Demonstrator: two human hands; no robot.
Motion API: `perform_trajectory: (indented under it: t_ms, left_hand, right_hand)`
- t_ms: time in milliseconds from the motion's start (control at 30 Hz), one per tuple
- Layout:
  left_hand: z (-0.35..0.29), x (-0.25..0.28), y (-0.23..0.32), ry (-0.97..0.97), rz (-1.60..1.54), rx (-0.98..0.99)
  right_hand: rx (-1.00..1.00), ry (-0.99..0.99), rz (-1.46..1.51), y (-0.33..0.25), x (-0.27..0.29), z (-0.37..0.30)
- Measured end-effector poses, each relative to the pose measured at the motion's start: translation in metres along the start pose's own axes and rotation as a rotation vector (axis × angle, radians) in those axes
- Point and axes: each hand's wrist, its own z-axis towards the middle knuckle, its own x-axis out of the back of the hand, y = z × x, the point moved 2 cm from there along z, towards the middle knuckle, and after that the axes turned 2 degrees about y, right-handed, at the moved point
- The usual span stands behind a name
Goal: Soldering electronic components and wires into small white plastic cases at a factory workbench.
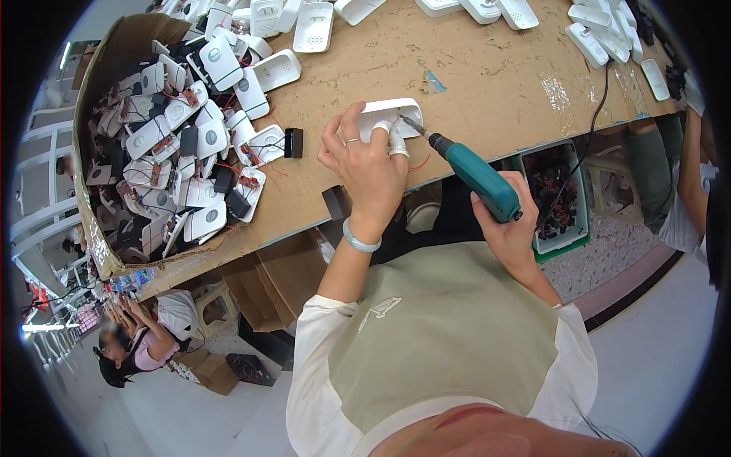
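A white plastic housing (410,107) lies on the cardboard-topped bench in front of me, its hollow side showing. My left hand (369,171) grips it, with white covers on two fingers that reach into the shell. In my right hand (509,238) is a teal electric screwdriver (480,180), pointing up and left. Its thin metal bit (411,124) reaches into the housing beside my covered fingertips; whether it touches a screw is too small to tell. A thin red wire (419,164) sticks out below my left fingers.
On the left, a large cardboard box (99,228) is heaped with white covers carrying wires and black parts. White housings (313,27) line the bench's far side. A black cord (598,114) hangs over the right edge near a green-rimmed bin (582,221). Other people sit at left and right.
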Motion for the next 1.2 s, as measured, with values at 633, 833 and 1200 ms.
perform_trajectory:
  t_ms: [633,833,1200]
  left_hand:
    - [-0.001,-0.002,0.000,-0.004,-0.008,0.020]
    - [-0.001,-0.002,0.000,0.011,-0.004,0.011]
    - [-0.001,-0.004,0.000,0.039,0.022,0.017]
  right_hand:
    - [-0.017,-0.018,0.000,-0.001,0.001,0.000]
    - [-0.023,-0.038,-0.029,-0.005,0.001,0.001]
    - [-0.036,-0.076,-0.032,-0.010,0.003,-0.001]
